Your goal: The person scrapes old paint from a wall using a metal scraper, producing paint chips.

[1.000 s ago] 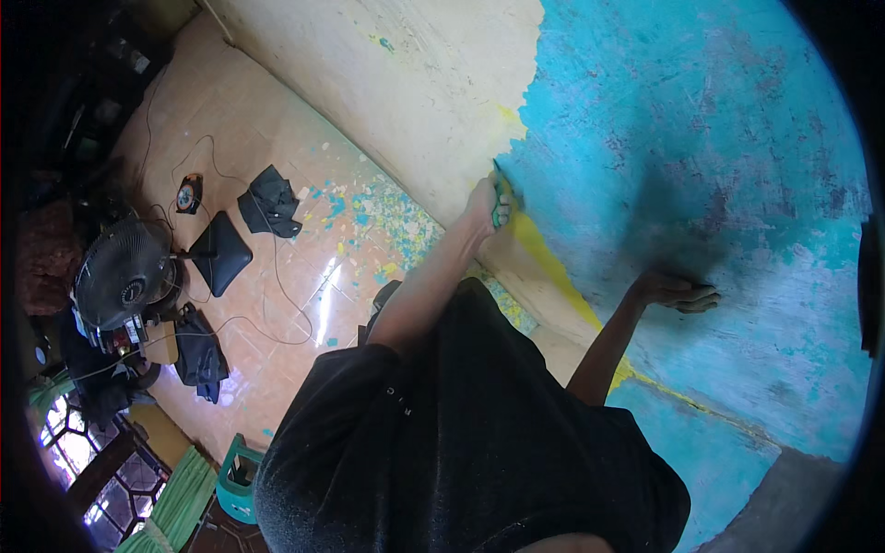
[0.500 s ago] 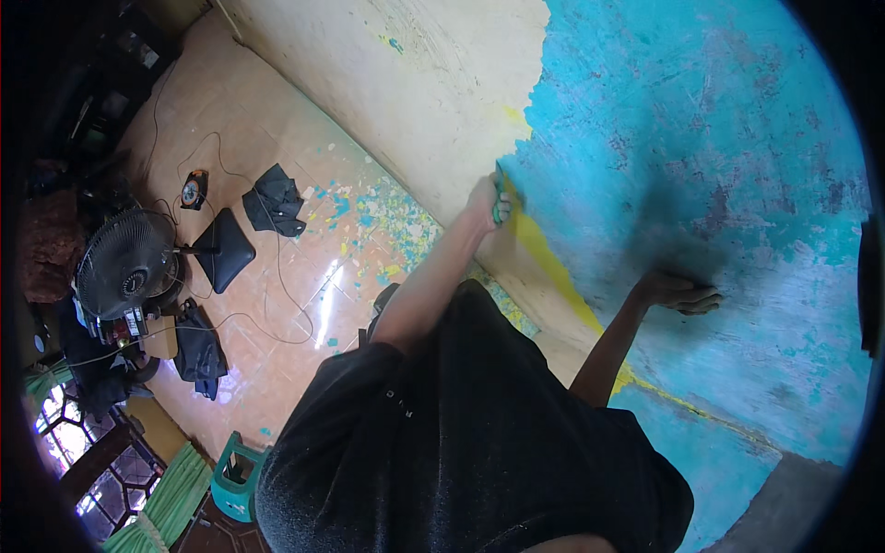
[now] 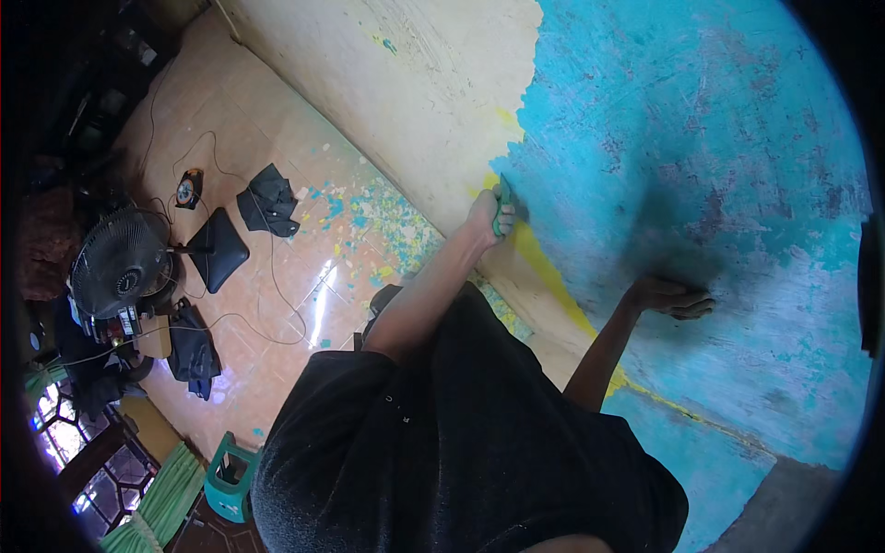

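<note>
My left hand (image 3: 486, 214) is closed round the green handle of a paint scraper (image 3: 502, 205). The tool's blade points up along the wall, at the border of the turquoise paint (image 3: 590, 184) and the bared cream surface (image 3: 424, 101). A yellow strip of older paint (image 3: 544, 263) runs down the wall below that hand. Off to the right, my right hand (image 3: 678, 297) lies against the worn turquoise paint with its fingers stretched out, holding nothing.
Paint flakes (image 3: 392, 226) litter the tiled floor along the wall's foot. Farther left are a black cloth (image 3: 267, 200), a fan (image 3: 120, 263) with its square base (image 3: 218, 251), and loose cables. A turquoise stool (image 3: 230, 479) stands at lower left, near a green curtain (image 3: 175, 498).
My left hand has turned slightly, so more of the scraper's green handle shows. The right hand stays at the same patch of wall. The whole view has shifted a little.
</note>
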Available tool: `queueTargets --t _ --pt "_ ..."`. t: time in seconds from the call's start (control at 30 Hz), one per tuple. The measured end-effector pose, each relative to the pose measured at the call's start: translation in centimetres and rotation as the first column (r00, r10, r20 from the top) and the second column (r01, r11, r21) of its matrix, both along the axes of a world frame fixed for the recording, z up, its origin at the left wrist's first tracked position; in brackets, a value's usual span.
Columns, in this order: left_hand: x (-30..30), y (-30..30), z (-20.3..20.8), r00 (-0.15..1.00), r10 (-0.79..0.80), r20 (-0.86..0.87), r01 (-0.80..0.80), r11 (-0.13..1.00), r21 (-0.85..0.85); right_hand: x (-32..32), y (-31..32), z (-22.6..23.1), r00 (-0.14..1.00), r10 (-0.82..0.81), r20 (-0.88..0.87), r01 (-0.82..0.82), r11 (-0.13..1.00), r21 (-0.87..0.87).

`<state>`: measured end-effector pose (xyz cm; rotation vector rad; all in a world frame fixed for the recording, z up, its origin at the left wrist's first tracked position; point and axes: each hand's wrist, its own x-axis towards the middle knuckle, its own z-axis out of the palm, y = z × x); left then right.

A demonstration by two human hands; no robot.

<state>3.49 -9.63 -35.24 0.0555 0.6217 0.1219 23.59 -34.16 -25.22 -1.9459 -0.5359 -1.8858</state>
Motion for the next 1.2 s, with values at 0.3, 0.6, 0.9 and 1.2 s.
queueTargets --t 0.3,0.6,0.9,1.2 --pt "0.8 2.1 -4.0 1.000 0.015 -0.022 -0.017 0.993 -0.115 -0.8 1.3 0.9 1.000 0.012 -0.003 -0.012 1.000 0.011" --pt "-0.2 0.5 -3.6 1.000 0.015 0.007 -0.014 0.992 -0.125 -1.1 1.3 1.0 1.000 -0.026 -0.017 0.026 1.000 0.000" --pt "0.1 1.3 -6.1 0.999 0.038 -0.001 -0.037 0.978 -0.207 -1.3 1.6 1.2 1.000 -0.010 0.001 0.010 1.000 0.001" --pt "0.1 0.4 -4.9 0.995 0.013 0.101 0.021 0.944 -0.328 -1.0 1.4 0.9 1.000 -0.013 -0.005 0.013 1.000 -0.003"
